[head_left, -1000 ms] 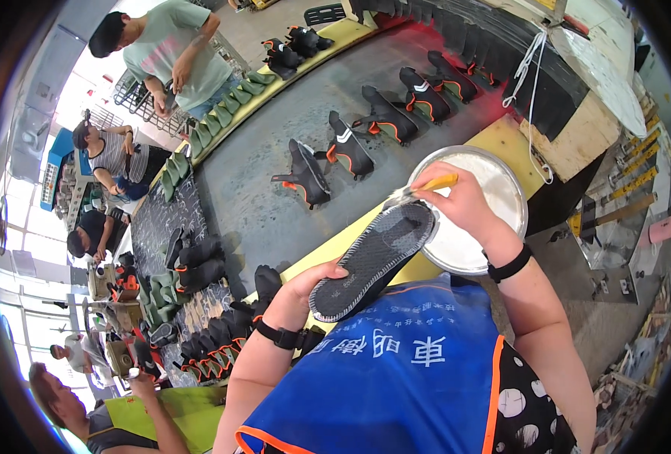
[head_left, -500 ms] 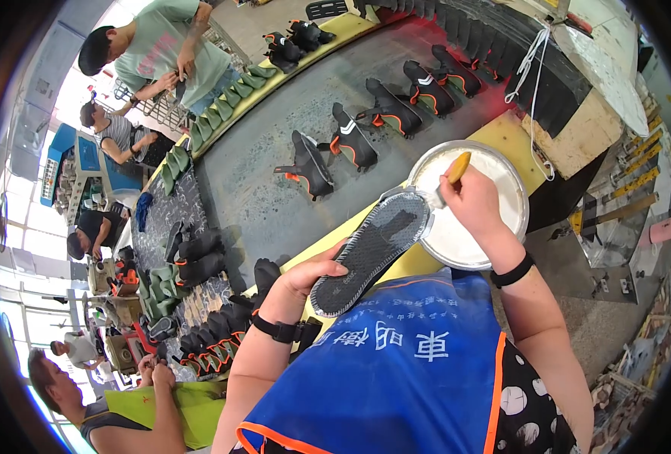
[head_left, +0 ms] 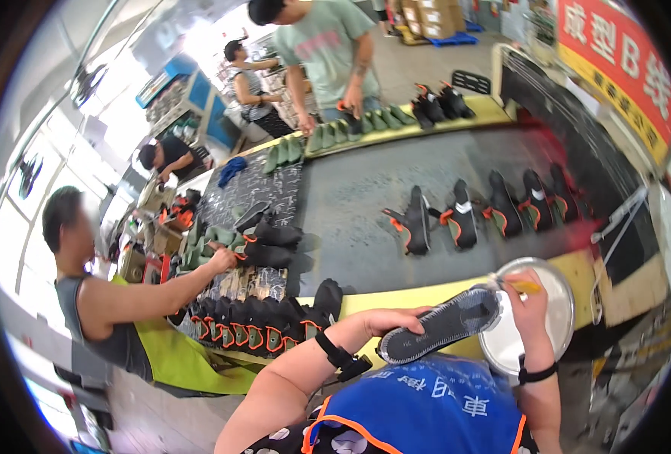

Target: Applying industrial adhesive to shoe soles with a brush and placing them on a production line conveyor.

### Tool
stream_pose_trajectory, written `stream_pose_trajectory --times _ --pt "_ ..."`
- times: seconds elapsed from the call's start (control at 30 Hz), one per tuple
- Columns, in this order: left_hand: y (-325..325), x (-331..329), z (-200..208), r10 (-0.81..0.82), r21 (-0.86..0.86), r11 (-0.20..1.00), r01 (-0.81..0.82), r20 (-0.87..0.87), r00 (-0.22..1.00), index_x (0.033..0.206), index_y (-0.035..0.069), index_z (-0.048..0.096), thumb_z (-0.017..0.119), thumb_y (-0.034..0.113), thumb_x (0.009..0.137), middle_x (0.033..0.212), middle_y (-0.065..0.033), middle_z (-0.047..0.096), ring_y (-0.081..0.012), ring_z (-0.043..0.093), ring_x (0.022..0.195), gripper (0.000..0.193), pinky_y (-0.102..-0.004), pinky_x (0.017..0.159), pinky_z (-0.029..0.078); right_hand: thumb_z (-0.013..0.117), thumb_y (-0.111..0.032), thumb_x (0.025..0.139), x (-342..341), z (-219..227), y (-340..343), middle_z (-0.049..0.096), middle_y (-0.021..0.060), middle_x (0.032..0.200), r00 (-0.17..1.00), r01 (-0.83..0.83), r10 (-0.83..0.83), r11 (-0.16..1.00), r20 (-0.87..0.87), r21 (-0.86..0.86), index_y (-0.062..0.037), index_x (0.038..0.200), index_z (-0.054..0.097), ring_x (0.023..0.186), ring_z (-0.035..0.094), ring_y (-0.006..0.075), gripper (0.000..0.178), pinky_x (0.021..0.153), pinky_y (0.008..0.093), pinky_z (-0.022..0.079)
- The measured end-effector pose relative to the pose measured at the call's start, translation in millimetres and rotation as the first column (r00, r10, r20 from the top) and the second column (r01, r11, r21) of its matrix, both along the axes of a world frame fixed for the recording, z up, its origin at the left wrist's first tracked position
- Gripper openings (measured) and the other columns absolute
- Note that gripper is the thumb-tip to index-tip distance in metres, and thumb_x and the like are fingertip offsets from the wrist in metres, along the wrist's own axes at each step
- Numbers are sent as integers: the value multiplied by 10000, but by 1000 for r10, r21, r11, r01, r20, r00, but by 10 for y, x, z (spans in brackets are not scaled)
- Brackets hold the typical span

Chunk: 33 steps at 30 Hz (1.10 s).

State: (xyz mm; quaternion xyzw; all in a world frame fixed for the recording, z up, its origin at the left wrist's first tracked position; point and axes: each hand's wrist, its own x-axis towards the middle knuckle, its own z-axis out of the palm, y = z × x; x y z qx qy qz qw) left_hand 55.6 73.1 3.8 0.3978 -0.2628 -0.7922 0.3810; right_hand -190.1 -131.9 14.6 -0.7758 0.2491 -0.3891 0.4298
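Observation:
My left hand grips a black shoe by its near end, bottom side up, with the thumb on the dark underside. Pale stitching runs round the edge of that underside. In my right hand is a brush with a yellow handle, pinched between the fingers. Its bristle end is at the far end of the shoe, apparently touching the edge. Below my right hand stands a round metal pan holding a white liquid or paste.
Several black shoes with orange trim stand on the dark belt ahead. More shoes line the left side. Green shoe lasts stand along the far yellow ledge. A co-worker reaches in from the left; another stands across.
The view has swung left and upward. My hands still hold the shoe and brush at the pan. The left co-worker's arm now stretches toward shoes; the one across now reaches down to the ledge.

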Motion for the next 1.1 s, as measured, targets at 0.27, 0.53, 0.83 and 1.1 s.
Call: stream_pose_trajectory --times 0.27,0.53,0.83,1.1 --pt "574 449 -299 497 154 868 -472 -235 836 1518 -5 341 601 156 883 1379 -210 562 -274 617 1224 704 -381 1024 528 646 -193 995 -475 -336 -387 538 -29 781 886 350 -455 784 91 513 -60 983 646 672 478 38 133 587 211 384" --pt "392 1252 -1021 873 279 464 -841 -303 382 1376 -37 496 570 275 902 1217 -234 639 -350 651 1107 572 -483 979 533 710 -199 948 -827 -303 -617 500 -70 703 696 364 -700 532 156 764 -111 891 627 603 442 50 134 555 236 350" --pt "-834 2302 -2369 679 -323 438 -839 731 73 1584 174 254 859 263 587 1337 -221 553 -345 587 1194 1169 -401 1021 491 712 -261 950 -1056 -135 -542 499 -74 689 527 604 -849 415 49 680 -104 1001 682 600 438 40 169 547 236 351" --pt "-1150 2417 -2184 174 16 681 -732 968 183 1578 348 250 825 424 650 1437 -293 399 -454 469 1297 1094 -470 1074 443 727 -263 946 -615 -63 -616 493 -58 675 515 684 -857 394 -25 613 -42 1030 683 575 421 33 240 521 218 338"
